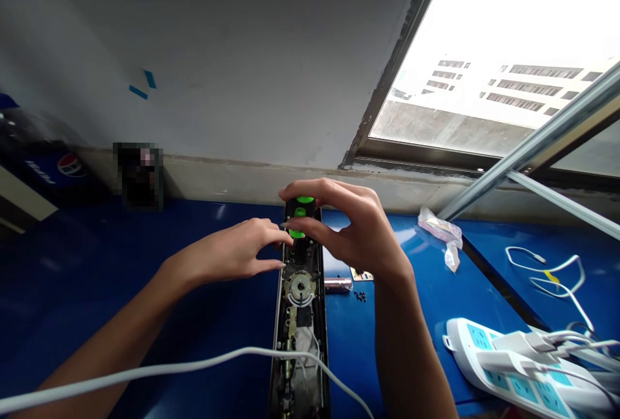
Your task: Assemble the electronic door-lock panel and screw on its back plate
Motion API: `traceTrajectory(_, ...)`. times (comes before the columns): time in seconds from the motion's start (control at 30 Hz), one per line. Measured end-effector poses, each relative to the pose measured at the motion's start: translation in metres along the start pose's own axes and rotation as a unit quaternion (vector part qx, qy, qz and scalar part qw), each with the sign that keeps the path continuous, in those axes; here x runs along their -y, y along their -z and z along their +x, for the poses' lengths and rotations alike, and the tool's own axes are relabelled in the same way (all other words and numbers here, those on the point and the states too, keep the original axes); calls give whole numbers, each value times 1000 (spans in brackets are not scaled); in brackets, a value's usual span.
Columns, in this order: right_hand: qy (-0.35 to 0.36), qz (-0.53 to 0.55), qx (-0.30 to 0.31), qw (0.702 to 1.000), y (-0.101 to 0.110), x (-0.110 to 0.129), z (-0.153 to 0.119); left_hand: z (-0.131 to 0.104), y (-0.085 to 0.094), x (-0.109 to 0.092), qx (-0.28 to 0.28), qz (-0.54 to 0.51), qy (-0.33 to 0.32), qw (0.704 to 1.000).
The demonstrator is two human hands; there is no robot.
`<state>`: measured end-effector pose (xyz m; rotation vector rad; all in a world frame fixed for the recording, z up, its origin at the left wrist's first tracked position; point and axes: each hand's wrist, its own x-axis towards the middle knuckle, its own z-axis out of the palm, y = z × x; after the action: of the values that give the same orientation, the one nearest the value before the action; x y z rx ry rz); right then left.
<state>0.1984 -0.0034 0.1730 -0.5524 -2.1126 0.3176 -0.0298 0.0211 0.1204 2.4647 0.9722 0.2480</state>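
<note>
A long black open housing (303, 322) with metal parts and a round silver disc (301, 286) lies on the blue table, pointing away from me. Over its far end my right hand (346, 219) has its fingers closed round a black and green tool (300, 214). From the left, my left hand (249, 248) reaches the housing's edge, thumb and fingers apart, nothing visible between them. Its fingertips are beside the tool; whether they touch the housing is unclear. The tool's lower end cannot be made out.
A white cable (208, 361) crosses the foreground over the housing. Right of the housing lie small black screws (360, 296), a cylinder (339, 285) and a small board (362, 274). A power strip (518, 367) sits at the right, a bottle (48, 161) at the left, a plastic wrapper (440, 226) near the window.
</note>
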Motion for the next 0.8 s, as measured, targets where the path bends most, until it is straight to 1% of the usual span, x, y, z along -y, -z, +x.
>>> traceTrajectory(0.1,13,-15,-14,1000,1,-1,0,0,0,1,-9,4,7,1000)
traceTrajectory(0.23,-8,43,29,999,4,1,-2,1,1,3,7,-13,-13,1000)
traceTrajectory(0.3,-13,58,34,998,5,1,-2,2,2,3,12,-19,-19,1000)
traceTrajectory(0.43,1,-1,-32,999,4,-3,0,1,2,2,6,-7,-16,1000)
traceTrajectory(0.47,2,-7,-38,999,5,-3,0,1,2,2,5,-6,-19,1000)
traceTrajectory(0.6,-13,60,8,998,7,-3,-1,1,2,3,3,-16,-41,999)
traceTrajectory(0.67,-12,61,-5,998,7,-4,-1,1,2,5,1,-20,-45,999)
traceTrajectory(0.73,-5,27,-39,999,7,-5,-2,2,1,7,1,-24,-46,999)
traceTrajectory(0.8,-10,4,-46,999,6,-5,-1,3,0,8,-3,-28,-51,998)
